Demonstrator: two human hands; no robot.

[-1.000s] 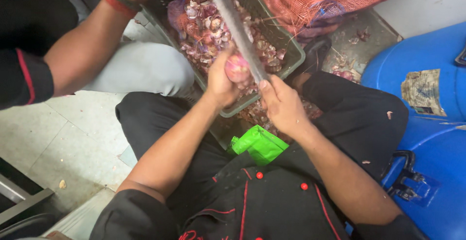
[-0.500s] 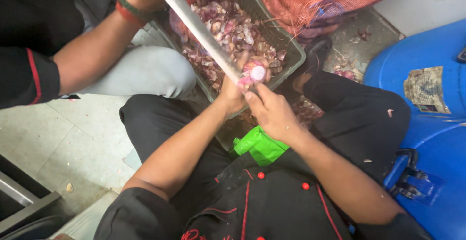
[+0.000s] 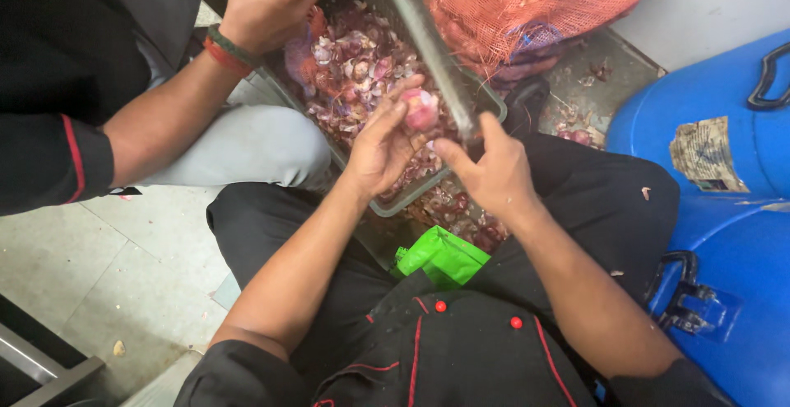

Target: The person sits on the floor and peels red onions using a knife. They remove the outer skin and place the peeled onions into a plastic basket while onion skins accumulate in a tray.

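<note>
Pink-purple skins fill the grey crate [image 3: 494, 104], and over it the left hand [image 3: 380, 145] cups a small peeled onion [image 3: 421, 109], fingers curled round it. The right hand [image 3: 492, 172] is closed on the handle of a long knife [image 3: 429, 45], blade angled up across the crate. Judging by this, the peeling or trimming of one bulb is in hand — the next cut calls for a steady grip and the edge kept clear of the left thumb. A co-worker's hand [image 3: 267, 8] with a wristband works at the crate's far end, beside an orange mesh sack [image 3: 535, 4]. Blue drums [image 3: 716, 152] stand to the right.
</note>
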